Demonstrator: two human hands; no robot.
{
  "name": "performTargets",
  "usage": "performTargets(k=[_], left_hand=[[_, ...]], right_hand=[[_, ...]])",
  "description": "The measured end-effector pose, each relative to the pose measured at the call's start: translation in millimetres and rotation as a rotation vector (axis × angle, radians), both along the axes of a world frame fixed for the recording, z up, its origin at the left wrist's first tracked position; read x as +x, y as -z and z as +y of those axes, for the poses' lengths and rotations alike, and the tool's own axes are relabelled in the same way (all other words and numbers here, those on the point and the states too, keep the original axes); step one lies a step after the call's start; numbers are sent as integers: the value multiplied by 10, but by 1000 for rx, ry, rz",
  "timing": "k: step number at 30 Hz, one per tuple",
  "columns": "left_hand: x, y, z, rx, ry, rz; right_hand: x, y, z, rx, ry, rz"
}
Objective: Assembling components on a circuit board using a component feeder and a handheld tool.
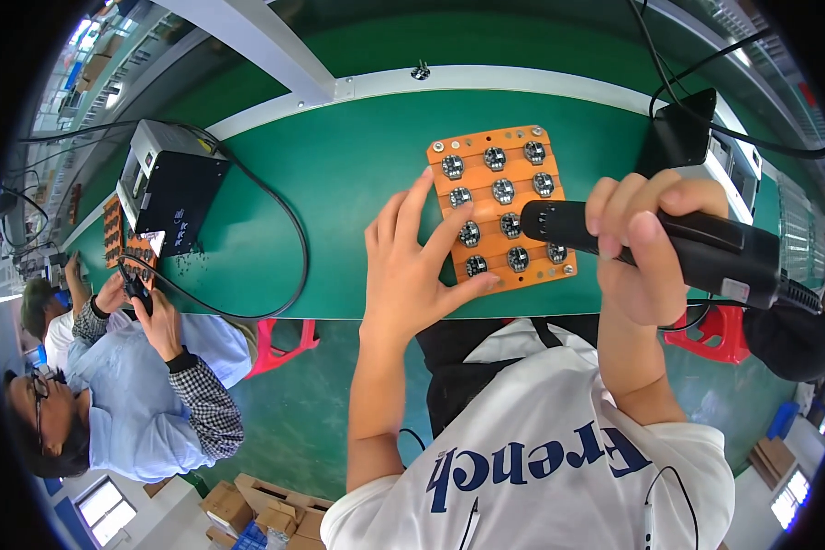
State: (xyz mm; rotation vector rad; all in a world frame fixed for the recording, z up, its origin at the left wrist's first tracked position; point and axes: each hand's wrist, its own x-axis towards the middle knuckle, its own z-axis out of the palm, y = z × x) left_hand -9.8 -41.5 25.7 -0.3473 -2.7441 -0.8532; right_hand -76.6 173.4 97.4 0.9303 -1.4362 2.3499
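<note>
Orange fixture board [502, 209] on the green desk [339, 183]: my left hand [412, 266], fingers spread flat, steadies its near edge; my right hand [646, 243] grips a black electric screwdriver [669, 243]. Best held upright, I judge.

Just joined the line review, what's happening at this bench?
A person at a green work surface steadies an orange fixture board with the left hand, fingers spread along its near-left edge. The board carries rows of small round metal parts. The right hand grips a black powered handheld tool, its tip over the board's right side. A co-worker to the left handles a similar board.
</note>
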Motion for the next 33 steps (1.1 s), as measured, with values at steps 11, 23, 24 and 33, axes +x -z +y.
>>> performTargets(k=[11, 23, 24, 33], left_hand=[[-7, -1, 49, -67, -33, -75], [-6, 25, 24, -21, -61, -82], [-4, 33, 27, -13, -61, -78], [8, 50, 31, 2, -59, -89]], right_hand=[[-237, 274, -319, 139, 96, -4], [-264, 273, -410, 259, 121, 8], [-265, 271, -420, 261, 120, 8], [-230, 112, -580, 347, 143, 39]])
